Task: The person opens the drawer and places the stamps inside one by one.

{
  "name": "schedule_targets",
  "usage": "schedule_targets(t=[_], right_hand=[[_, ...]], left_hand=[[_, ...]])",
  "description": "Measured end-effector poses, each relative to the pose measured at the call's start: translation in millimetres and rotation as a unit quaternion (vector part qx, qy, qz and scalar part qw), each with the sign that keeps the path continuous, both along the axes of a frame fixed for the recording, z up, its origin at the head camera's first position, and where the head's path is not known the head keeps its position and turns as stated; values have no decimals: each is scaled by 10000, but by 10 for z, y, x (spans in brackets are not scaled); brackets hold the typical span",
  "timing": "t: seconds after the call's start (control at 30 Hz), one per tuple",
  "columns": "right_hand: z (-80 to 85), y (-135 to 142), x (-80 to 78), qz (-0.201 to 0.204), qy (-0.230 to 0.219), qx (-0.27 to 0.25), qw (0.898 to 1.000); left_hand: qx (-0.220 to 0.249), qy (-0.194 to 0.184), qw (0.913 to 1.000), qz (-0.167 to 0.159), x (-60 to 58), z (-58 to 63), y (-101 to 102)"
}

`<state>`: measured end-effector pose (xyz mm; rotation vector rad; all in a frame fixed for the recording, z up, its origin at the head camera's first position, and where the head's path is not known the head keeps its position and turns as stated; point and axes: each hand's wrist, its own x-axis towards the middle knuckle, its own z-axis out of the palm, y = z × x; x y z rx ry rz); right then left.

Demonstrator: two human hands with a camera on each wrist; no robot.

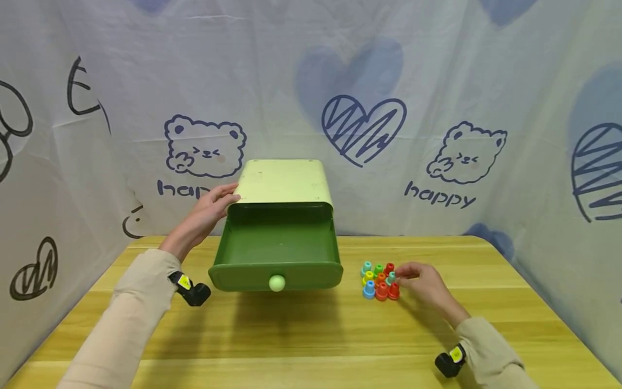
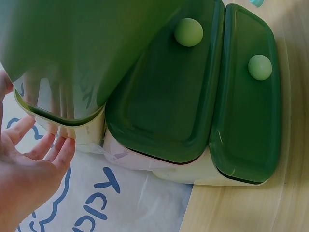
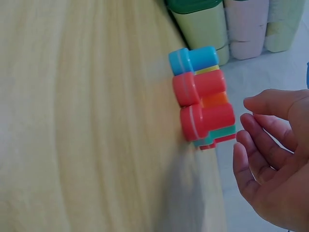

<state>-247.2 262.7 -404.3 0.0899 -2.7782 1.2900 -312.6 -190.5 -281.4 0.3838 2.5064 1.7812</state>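
Observation:
My left hand (image 1: 206, 213) rests against the left side of a cream drawer cabinet (image 1: 286, 181), its fingers nearly straight along the upper edge. The top green drawer (image 1: 277, 275), with a round pale knob (image 1: 277, 283), is pulled out; its visible inside is bare. In the left wrist view, two lower drawers (image 2: 164, 96) are closed. On the right, my right hand (image 1: 427, 286) hovers beside a cluster of small coloured plastic pieces, wide-based with narrower tops. A teal piece (image 1: 391, 277) is nearest its fingertips. Loosely bent fingers hold nothing in the right wrist view, apart from the red pieces (image 3: 210, 121).
The cabinet stands on a wooden table (image 1: 291, 346) near its back edge. Other pieces in the cluster are blue (image 1: 369, 290), yellow, green and orange. A white printed cloth (image 1: 282, 81) hangs behind and at both sides.

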Motion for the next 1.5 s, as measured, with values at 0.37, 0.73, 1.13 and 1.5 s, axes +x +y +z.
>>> schedule_targets(t=[0.37, 0.73, 1.13, 1.5], right_hand=[[-97, 5, 2, 86, -307, -226, 9992], [-127, 12, 29, 150, -632, -118, 9978], [-129, 23, 38, 262, -653, 41, 9975], [125, 112, 26, 537, -573, 572, 9953]], left_hand=[[91, -6, 10000, 10, -8, 1, 3], [99, 12, 9999, 40, -17, -14, -6], [97, 13, 9999, 58, -3, -12, 7], [150, 114, 9997, 146, -3, -32, 19]])
